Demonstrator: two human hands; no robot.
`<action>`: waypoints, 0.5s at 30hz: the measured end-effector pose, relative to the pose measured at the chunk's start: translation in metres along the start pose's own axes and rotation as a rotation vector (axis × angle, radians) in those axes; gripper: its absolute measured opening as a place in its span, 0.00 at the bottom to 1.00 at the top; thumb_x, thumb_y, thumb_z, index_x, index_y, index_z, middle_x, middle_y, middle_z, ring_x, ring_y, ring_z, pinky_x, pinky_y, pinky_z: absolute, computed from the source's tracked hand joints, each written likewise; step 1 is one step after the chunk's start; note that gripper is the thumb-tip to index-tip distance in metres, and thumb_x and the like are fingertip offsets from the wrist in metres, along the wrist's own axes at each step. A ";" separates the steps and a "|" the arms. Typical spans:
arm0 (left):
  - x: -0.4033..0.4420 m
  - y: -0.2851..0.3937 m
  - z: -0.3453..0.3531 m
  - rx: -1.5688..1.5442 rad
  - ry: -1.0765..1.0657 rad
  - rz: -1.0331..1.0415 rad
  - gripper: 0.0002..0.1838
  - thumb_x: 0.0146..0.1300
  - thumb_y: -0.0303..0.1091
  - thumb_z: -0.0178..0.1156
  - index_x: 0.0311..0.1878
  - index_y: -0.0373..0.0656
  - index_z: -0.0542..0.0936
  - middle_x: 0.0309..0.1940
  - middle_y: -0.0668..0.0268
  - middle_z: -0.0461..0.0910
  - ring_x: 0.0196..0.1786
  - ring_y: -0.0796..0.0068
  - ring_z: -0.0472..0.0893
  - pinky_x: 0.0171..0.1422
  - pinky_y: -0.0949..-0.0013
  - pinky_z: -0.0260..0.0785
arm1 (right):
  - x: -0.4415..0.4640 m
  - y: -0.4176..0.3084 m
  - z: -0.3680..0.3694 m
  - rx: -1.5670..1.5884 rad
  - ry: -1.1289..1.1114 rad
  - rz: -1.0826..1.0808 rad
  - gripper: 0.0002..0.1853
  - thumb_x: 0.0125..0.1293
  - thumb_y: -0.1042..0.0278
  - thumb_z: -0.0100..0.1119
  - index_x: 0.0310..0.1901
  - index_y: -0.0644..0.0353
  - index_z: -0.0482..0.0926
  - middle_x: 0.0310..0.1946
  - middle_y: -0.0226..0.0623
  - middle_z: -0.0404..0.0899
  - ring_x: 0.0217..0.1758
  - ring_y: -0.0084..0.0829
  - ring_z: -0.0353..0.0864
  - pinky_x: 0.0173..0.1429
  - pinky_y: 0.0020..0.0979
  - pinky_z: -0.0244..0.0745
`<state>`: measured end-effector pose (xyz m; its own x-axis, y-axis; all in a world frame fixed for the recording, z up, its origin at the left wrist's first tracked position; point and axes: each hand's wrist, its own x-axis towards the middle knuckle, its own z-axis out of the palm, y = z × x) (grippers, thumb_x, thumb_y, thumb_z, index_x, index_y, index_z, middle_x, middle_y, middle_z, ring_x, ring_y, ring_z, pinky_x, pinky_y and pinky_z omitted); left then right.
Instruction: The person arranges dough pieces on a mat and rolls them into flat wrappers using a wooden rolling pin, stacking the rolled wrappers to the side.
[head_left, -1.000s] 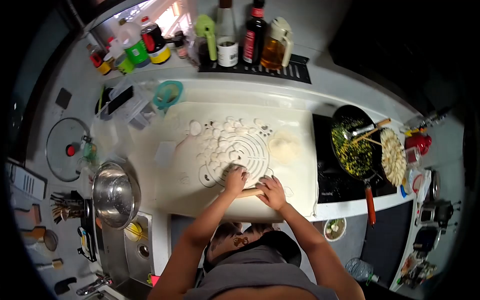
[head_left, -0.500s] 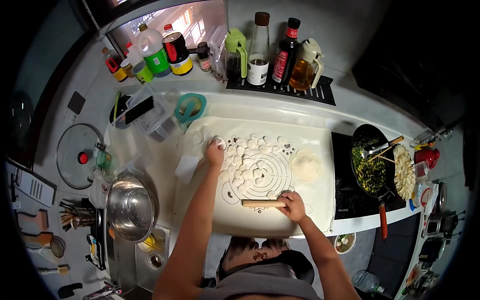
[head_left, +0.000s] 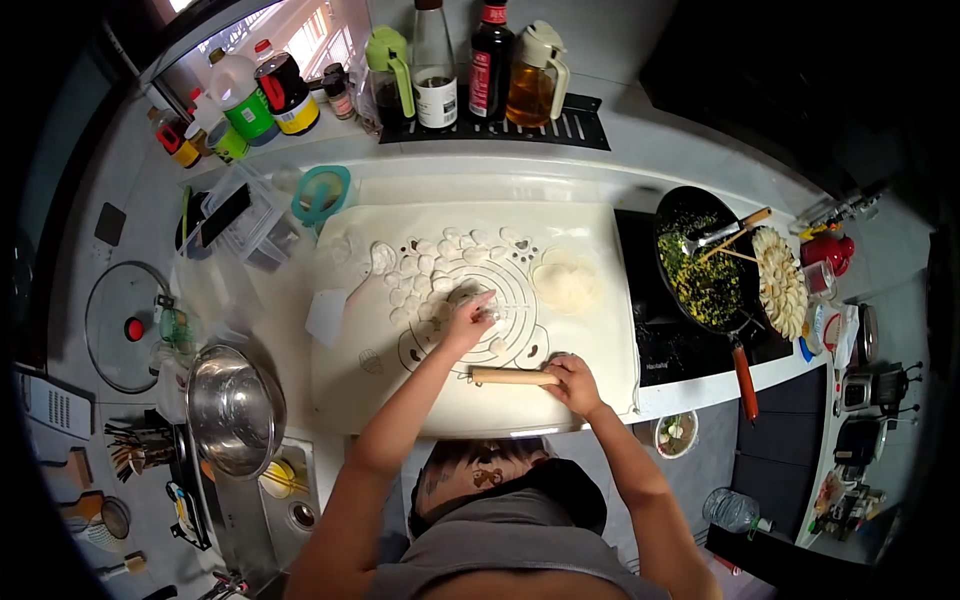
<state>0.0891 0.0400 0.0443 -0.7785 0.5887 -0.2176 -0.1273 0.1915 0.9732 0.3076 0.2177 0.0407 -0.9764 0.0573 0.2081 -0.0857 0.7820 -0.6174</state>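
Note:
My left hand [head_left: 470, 322] is over the middle of the white dough mat [head_left: 370, 390], beside the cluster of small dough pieces [head_left: 440, 262]. Its index finger points outward; the area around the fingertips is slightly blurred, and no held thing shows. With fingers wrapped around one end, my right hand [head_left: 573, 384] grips a wooden rolling pin [head_left: 512, 376], which lies crosswise near the mat's front edge. Thin round dough wrappers [head_left: 568, 282] lie stacked on the right of the mat, dusted with flour. A floury white lump [head_left: 383, 258] sits at the cluster's left end.
At right, a pan [head_left: 705, 270] of chopped green and yellow filling stands on the cooktop [head_left: 665, 357], beside a plate of shaped dumplings [head_left: 778, 280]. A steel bowl [head_left: 235, 410] sits at left by the sink [head_left: 300, 515]. Sauce bottles [head_left: 435, 85] line the back ledge.
My left hand has moved from the mat's left side, by the floury lump, rightward to its middle. My right hand still holds the rolling pin. The whole view has shifted.

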 end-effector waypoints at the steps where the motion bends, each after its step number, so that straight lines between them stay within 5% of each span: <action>1: -0.001 -0.009 0.008 0.141 0.066 0.132 0.23 0.53 0.20 0.64 0.55 0.46 0.79 0.41 0.63 0.81 0.45 0.72 0.79 0.45 0.72 0.71 | -0.008 0.003 -0.004 -0.005 0.009 0.012 0.16 0.49 0.66 0.70 0.40 0.58 0.80 0.41 0.38 0.76 0.48 0.44 0.74 0.53 0.41 0.68; 3: 0.003 -0.028 0.014 0.422 0.208 0.397 0.25 0.52 0.20 0.64 0.56 0.46 0.78 0.42 0.59 0.80 0.47 0.64 0.78 0.49 0.67 0.71 | -0.013 0.004 -0.007 0.003 0.008 0.006 0.16 0.49 0.66 0.70 0.40 0.58 0.80 0.40 0.38 0.76 0.47 0.44 0.74 0.53 0.41 0.69; 4: 0.001 -0.033 0.018 0.395 0.186 0.246 0.22 0.51 0.20 0.64 0.52 0.44 0.79 0.46 0.54 0.77 0.50 0.57 0.76 0.53 0.62 0.70 | -0.016 0.005 -0.010 0.014 0.003 0.002 0.16 0.49 0.66 0.70 0.40 0.58 0.80 0.39 0.38 0.76 0.47 0.44 0.74 0.53 0.41 0.69; 8: -0.020 -0.020 0.052 0.954 0.301 0.024 0.12 0.48 0.31 0.68 0.37 0.39 0.81 0.43 0.54 0.79 0.48 0.56 0.77 0.52 0.59 0.71 | -0.039 0.016 -0.017 0.065 -0.035 0.009 0.16 0.48 0.66 0.70 0.40 0.59 0.80 0.38 0.38 0.77 0.46 0.43 0.75 0.51 0.40 0.70; 15: -0.019 -0.060 0.041 0.753 0.001 -0.158 0.10 0.47 0.37 0.70 0.29 0.43 0.83 0.32 0.57 0.82 0.40 0.59 0.81 0.45 0.60 0.73 | -0.052 0.023 -0.030 0.086 -0.054 -0.031 0.16 0.49 0.66 0.70 0.40 0.61 0.81 0.39 0.40 0.76 0.46 0.44 0.75 0.51 0.40 0.71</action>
<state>0.1367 0.0496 -0.0130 -0.7867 0.5091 -0.3490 0.2158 0.7566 0.6172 0.3625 0.2516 0.0384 -0.9822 -0.0016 0.1880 -0.1302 0.7268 -0.6743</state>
